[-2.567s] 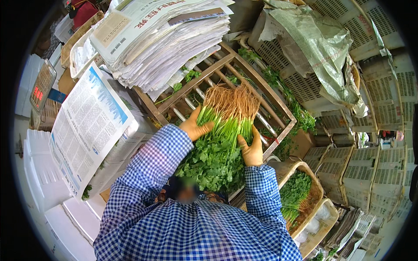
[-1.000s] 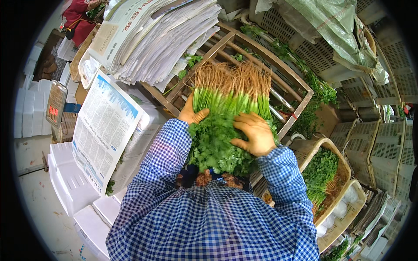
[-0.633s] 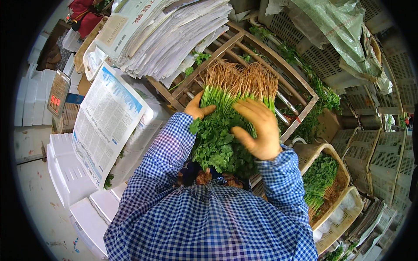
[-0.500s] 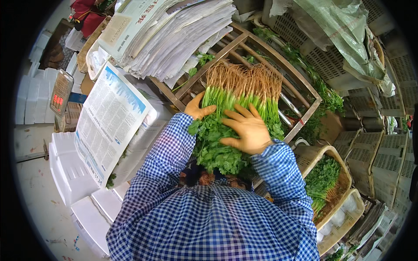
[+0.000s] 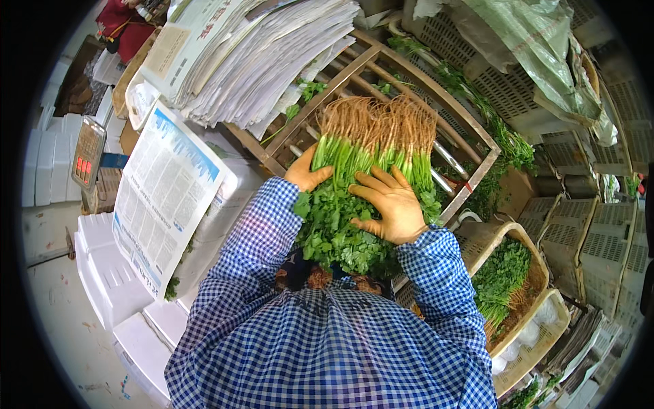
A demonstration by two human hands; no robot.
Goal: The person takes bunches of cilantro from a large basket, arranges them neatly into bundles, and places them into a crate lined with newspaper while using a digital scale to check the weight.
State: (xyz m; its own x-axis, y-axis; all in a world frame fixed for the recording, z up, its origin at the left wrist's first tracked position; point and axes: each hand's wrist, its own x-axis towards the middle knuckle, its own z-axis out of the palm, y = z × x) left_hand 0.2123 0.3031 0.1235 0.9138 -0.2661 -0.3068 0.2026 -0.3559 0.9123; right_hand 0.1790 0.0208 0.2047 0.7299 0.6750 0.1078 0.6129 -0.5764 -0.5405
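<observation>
A wide bundle of cilantro [image 5: 340, 228] lies in front of me on a metal frame [image 5: 480, 163], its brown roots [image 5: 375, 119] pointing away and its leaves toward my body. Against the left side of the stems rests my left hand [image 5: 305, 170], thumb stretched over the greens and fingers partly hidden behind the bundle's edge. My right hand [image 5: 393, 204] lies flat on top of the leaves and stems with its fingers spread. Both hands look gloved in a tan-orange colour. Neither one grips the bundle.
A tall newspaper stack [image 5: 266, 61] stands beyond the frame. To the left, a newspaper sheet [image 5: 167, 198] covers a white foam box near a scale display [image 5: 88, 151]. At right, a crate [image 5: 538, 266] holds more cilantro, beside stacked plastic crates [image 5: 603, 238] and newspapers.
The view has shifted slightly, so the scene sits a little further left. Both hands keep nearly the same places on the cilantro bundle.
</observation>
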